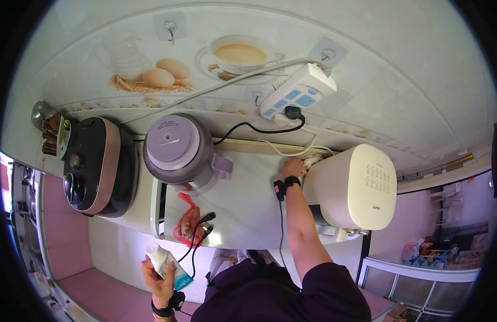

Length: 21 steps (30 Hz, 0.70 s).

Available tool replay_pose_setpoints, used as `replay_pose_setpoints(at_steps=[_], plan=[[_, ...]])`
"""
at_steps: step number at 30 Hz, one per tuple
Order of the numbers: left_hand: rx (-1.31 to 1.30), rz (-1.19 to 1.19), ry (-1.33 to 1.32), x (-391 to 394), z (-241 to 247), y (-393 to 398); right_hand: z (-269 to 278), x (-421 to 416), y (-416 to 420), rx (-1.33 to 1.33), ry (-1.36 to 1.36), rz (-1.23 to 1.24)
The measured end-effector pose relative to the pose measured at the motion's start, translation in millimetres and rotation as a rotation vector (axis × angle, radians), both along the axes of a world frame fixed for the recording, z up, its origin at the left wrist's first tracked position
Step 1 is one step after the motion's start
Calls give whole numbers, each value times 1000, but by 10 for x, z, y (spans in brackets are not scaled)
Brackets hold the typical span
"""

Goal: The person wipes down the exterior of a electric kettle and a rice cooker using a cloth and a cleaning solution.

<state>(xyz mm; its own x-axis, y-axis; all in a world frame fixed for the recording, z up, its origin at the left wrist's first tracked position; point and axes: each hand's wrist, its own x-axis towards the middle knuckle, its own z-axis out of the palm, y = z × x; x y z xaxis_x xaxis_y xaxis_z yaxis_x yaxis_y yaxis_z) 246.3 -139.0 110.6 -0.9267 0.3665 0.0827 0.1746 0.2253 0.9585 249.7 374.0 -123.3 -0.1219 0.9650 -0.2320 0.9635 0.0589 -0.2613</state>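
My left hand grips a white and blue plastic bottle with a white cap, held tilted in front of the counter's edge. At the back of the marble-look countertop, my right hand reaches in beside a cream Supor appliance. Its fingers touch a crumpled white cloth or tissue; whether they grip it is hidden. A red plastic bag with lumpy contents lies near the front edge. Two black cable plugs are close to the bag.
A lilac-lidded appliance with a handle stands left of centre. Further left is a dark electric cooker. A power strip hangs on the wall, with a black cord and a white cord dropping behind the counter.
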Motion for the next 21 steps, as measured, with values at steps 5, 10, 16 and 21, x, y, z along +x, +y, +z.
replay_pose_setpoints(at_steps=[5,10,16,21], plan=[[16,-3,-14,-153,19,16,-440,478,-615,459,181,596],[61,-71,-100,-427,-3,130,-9,898,-1793,117,440,987],[30,-157,-42,-674,37,270,435,418,-900,47,750,997],[42,-217,-6,-697,56,422,39,-329,-740,257,299,550]])
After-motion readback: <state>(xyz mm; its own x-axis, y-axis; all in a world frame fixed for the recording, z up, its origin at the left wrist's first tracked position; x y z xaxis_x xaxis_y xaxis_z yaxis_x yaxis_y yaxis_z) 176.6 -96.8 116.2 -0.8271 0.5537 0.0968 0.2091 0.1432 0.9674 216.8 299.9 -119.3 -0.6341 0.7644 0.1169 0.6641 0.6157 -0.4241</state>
